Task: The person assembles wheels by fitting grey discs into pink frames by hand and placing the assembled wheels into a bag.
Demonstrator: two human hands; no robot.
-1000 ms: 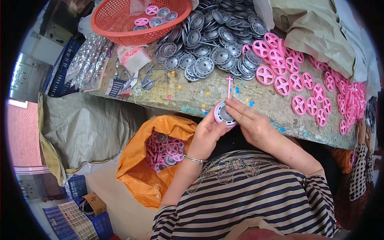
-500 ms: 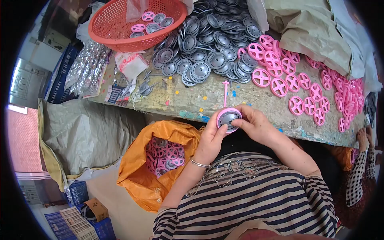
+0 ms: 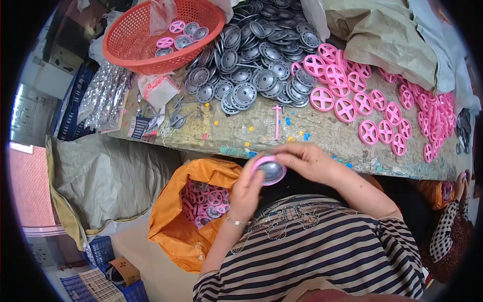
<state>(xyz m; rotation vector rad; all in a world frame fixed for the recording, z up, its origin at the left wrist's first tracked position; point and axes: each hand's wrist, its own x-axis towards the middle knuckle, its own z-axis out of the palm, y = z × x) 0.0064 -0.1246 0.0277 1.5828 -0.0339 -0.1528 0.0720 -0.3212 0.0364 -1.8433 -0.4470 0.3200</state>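
Observation:
My left hand [image 3: 245, 194] grips a pink-rimmed wheel [image 3: 271, 172] with a grey disc set in it, held just off the table's front edge. The thumb lies over the disc's left side. My right hand [image 3: 308, 160] has its fingers bent against the wheel's upper right rim. Motion blurs the wheel and the left fingertips slightly. Beyond the hands, a thin pink stick [image 3: 276, 123] lies on the table [image 3: 226, 136]. A heap of grey discs [image 3: 264, 79] and loose pink spoked wheels [image 3: 345, 109] lie farther back.
A red basket [image 3: 126, 59] with several wheels stands at the back left. Below the table edge, an orange sack [image 3: 168, 221] holds pink and grey wheels. A plastic bag of shiny parts [image 3: 103, 95] lies far left. Another person's patterned sleeve [image 3: 443, 231] shows at right.
Both hands have drawn the wheel down and to the left, toward the body. The right thumb has left the disc's face, and the right fingers are now at the rim. The view has shifted slightly.

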